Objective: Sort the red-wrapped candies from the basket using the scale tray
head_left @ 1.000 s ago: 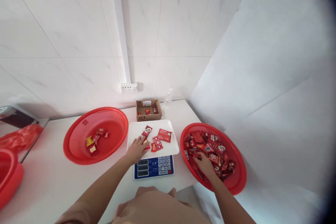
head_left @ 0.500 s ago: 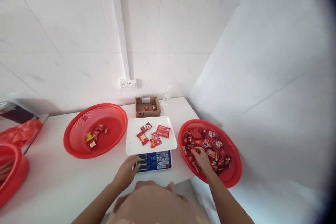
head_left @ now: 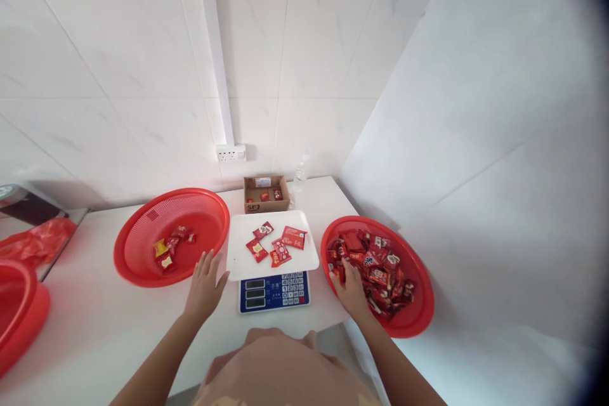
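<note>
Fingers apart and holding nothing, my left hand (head_left: 207, 285) hovers between the left red basket (head_left: 129, 266) and the scale (head_left: 275, 292). My right hand (head_left: 351, 288) is over the near left rim of the right red basket (head_left: 425, 304), its fingers apart and nothing visible in them. Many red-wrapped snack packets (head_left: 378, 276) fill that basket. On the scale's white tray (head_left: 242, 228) lie several small packets and a larger red packet (head_left: 294, 237). A few red packets and a yellow packet (head_left: 160, 248) rest in the left basket.
Behind the scale stands a cardboard box (head_left: 266, 206) with a few packets inside, beside a clear plastic bottle (head_left: 301, 171). Another red basket (head_left: 28, 323) and a red plastic bag (head_left: 38, 241) are at the far left. A wall socket (head_left: 231, 153) is above the white table (head_left: 95, 323).
My left hand has moved left from the scale's display toward the left basket. My right hand has shifted left toward its basket's rim, its fingers opening. Packets on the tray stay put.
</note>
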`<state>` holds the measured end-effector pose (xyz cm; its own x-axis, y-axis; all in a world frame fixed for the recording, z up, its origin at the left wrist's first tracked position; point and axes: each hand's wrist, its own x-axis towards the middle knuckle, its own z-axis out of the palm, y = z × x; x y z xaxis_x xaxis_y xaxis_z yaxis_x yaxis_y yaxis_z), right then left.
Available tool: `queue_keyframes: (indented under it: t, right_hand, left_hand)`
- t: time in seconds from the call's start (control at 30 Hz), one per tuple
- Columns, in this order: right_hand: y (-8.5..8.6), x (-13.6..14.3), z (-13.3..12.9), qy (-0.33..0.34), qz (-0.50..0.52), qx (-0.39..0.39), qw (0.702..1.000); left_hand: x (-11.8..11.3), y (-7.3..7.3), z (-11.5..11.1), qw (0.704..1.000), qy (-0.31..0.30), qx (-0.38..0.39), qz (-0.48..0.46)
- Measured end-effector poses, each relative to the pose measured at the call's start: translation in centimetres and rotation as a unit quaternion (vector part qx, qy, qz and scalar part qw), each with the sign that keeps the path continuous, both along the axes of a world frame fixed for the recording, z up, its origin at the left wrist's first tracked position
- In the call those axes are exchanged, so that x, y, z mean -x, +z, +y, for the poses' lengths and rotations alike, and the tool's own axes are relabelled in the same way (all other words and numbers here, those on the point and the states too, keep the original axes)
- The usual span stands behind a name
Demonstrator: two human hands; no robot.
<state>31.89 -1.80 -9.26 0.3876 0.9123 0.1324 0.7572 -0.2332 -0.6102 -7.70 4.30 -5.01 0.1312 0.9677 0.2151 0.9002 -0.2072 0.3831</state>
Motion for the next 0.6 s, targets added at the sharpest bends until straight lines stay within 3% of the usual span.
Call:
queue_keyframes:
  t: [0.17, 0.43, 0.6]
  right_hand:
    - [0.6, 1.3, -0.7, 0.086, -0.038, 0.105, 0.990]
    - [0.6, 1.1, -0.6, 0.096, -0.062, 0.116, 0.987]
    - [0.7, 1.1, -0.5, 0.095, -0.047, 0.128, 0.986]
  left_hand:
    - [1.9, -0.5, 1.4, 0.997, 0.034, 0.057, 0.044]
    - [4.8, 1.6, -0.3, 0.988, 0.064, 0.111, 0.089]
    - [8.7, 2.2, -1.5, 0.983, 0.090, 0.129, 0.090]
